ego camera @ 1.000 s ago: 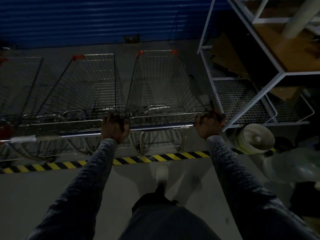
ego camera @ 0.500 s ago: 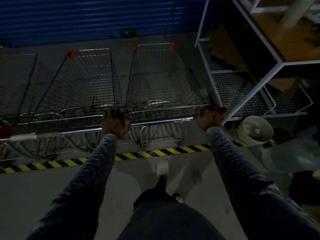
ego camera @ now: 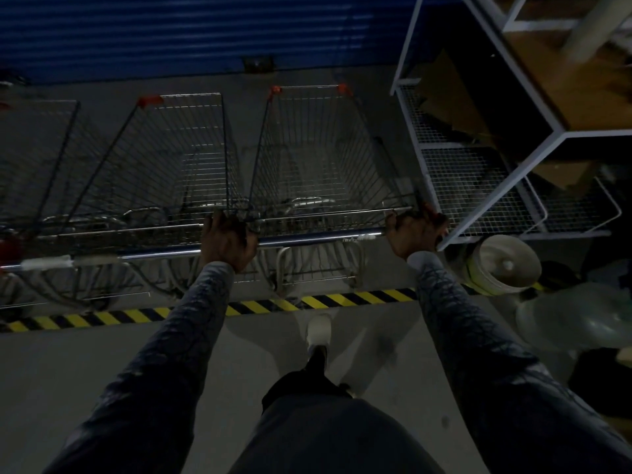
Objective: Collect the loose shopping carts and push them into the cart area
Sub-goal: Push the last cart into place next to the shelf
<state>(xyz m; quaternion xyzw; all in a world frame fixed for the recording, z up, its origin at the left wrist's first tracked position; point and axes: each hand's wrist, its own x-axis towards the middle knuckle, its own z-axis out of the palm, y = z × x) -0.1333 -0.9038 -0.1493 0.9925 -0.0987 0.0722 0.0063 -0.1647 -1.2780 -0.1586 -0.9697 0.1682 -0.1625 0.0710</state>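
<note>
A wire shopping cart (ego camera: 325, 155) with red corner caps stands straight ahead of me, its nose toward the blue shutter wall. My left hand (ego camera: 227, 242) and my right hand (ego camera: 415, 232) both grip its metal handle bar (ego camera: 318, 238), one at each end. To its left a second wire cart (ego camera: 171, 159) is parked alongside, and a third cart (ego camera: 37, 155) shows at the far left edge. The carts sit beyond a yellow-and-black floor stripe (ego camera: 355, 299).
A white metal rack (ego camera: 485, 186) with mesh shelves and cardboard stands close on the right, almost touching my right hand. A pale bucket (ego camera: 502, 265) and a clear bag (ego camera: 581, 319) lie on the floor below it. Grey concrete floor lies under my feet.
The cart has rolled a little farther toward the blue wall, and I have stepped after it. Both hands keep the same grip on the handle.
</note>
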